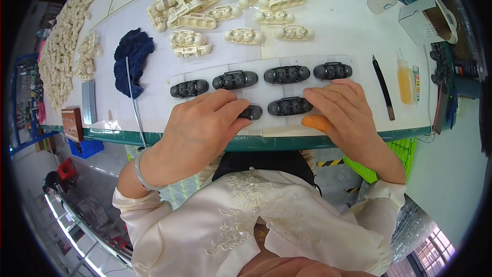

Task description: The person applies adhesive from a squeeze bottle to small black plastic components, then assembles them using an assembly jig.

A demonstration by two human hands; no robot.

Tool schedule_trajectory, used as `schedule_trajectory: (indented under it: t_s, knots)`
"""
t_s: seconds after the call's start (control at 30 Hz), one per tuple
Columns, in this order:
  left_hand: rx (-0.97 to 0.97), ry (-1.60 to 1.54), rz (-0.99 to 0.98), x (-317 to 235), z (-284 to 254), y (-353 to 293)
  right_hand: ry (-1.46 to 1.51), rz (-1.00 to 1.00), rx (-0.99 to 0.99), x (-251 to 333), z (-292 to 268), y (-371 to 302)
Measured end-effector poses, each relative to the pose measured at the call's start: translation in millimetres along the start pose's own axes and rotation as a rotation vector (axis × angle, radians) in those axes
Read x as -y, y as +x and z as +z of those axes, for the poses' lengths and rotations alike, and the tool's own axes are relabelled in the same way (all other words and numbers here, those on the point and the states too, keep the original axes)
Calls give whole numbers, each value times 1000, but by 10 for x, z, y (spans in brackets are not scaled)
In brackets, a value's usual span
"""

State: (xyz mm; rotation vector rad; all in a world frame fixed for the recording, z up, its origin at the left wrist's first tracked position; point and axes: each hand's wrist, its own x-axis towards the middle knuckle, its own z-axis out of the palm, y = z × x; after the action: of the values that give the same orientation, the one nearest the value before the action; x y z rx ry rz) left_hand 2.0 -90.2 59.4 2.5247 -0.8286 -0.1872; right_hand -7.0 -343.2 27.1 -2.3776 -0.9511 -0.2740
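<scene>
Several glossy black oval parts with rounded domes lie in two rows on a white sheet in front of me. My left hand [202, 123] is closed over one black oval part [252, 112] in the near row; its right end shows past my fingertips, the remainder is hidden. Beside it, the fingers of my right hand [342, 110] rest at the right end of another black oval part [288, 106], gripping it. One digit of that hand wears an orange finger cover [316, 122]. In the far row, a black oval part [286, 75] sits just beyond my hands.
Cream parts [241, 0] are heaped at the back, with more at far left. Left stand a dark blue cloth [130, 61], a metal rod [134, 107] and a grey block [88, 102]. A black pen-like tool [383, 87], amber bottle [406, 83] and white box [425, 20] are right.
</scene>
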Motion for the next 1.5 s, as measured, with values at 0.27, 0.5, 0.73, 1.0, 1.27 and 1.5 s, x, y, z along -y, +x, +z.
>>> schedule_trajectory:
  t_s: [0.27, 0.5, 0.73, 1.0, 1.27, 1.5]
  knots:
    - [-27, 84, -53, -11, -39, -85, -20, 17, -132, -31, -109, -245]
    - [-130, -309, -105, -164, -206, -82, 282, 1, -259, 249, 164, -397]
    - [-278, -752, 30, -422, 323, -91, 983, 246, -24, 735, 630, -387]
    - [-338, -907, -38, -424, 416, -244, 594, 394, -152, 370, 155, -572]
    - [-617, -77, -64, -71, 309, -426, 533, 730, -188, 7, -313, -539]
    - [-572, 78, -183, 14, 251, -548, 400, 747, 103, -141, -337, -320]
